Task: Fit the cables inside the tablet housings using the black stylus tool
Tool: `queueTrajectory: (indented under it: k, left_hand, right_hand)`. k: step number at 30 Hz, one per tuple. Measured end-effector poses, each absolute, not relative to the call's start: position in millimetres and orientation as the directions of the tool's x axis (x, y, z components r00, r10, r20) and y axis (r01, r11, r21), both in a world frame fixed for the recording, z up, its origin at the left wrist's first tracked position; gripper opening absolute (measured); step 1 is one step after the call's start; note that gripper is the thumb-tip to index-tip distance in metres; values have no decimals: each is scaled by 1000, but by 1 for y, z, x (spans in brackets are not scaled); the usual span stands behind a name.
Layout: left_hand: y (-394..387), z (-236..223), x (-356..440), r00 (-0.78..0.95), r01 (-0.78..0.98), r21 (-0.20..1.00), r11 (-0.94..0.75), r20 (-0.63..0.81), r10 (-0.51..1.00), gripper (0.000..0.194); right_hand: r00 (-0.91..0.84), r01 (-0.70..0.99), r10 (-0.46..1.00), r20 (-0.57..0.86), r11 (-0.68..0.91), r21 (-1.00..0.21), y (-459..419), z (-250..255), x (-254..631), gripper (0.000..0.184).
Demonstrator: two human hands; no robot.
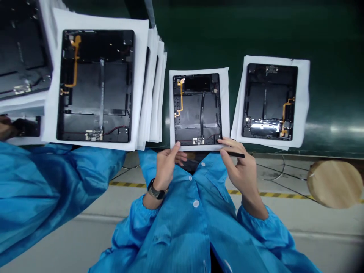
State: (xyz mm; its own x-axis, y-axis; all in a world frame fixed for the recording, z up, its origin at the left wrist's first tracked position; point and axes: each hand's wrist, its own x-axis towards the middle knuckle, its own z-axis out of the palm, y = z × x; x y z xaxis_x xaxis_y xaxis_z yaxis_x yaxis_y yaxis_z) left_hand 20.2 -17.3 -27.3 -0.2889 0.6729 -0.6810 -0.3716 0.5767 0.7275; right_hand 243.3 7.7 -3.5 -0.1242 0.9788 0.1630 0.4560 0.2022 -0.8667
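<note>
In front of me on the green bench lies an opened black tablet housing (187,110) with an orange flex cable, a dark ribbon cable and a small circuit board. It rests on a white foam sheet (224,110). My left hand (166,167) pinches the near left edge of the sheet, thumb above and fingers below, close to the housing's corner. A thin black stick (236,154) is held in my right hand (240,165); whether it is a pen or a pry tool I cannot tell. That hand's extended fingertips touch the housing's near right corner.
To the left stands a stack of foam sheets (142,87) bearing another tablet housing (113,81). A further housing (270,98) lies on foam at right. A co-worker's blue sleeve (71,178) and hand (6,128) are at left. A round wooden stool (335,184) stands right.
</note>
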Motion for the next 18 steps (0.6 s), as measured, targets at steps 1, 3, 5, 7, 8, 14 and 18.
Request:
queueTrajectory:
  k: [1,3,5,7,8,14,18]
  left_hand:
    - [-17,-27,23,-297,-379,731,567,-677,674,56]
    - [-21,-27,27,-304,-392,742,544,-662,685,55]
    - [-25,-27,31,-315,-391,758,522,-644,698,54]
    - [-29,-27,32,-334,-374,782,498,-615,714,53]
    - [-30,-28,32,-341,-366,794,486,-600,723,52]
    - [-33,-30,29,-316,-374,800,469,-585,747,50]
    - [-32,-32,28,-300,-388,800,458,-579,758,48]
  right_hand:
    - [-124,451,979,161,200,-870,7,-4,245,10]
    - [-112,436,980,166,199,-878,5,-4,247,11]
    - [-89,421,981,175,196,-886,2,-5,250,11]
    - [-58,409,981,186,194,-891,-1,-6,251,11]
    - [-45,407,980,191,193,-893,-2,-6,252,10]
    - [-116,431,961,250,276,-859,8,2,242,10]
    - [-344,379,894,287,412,-829,36,6,212,10]
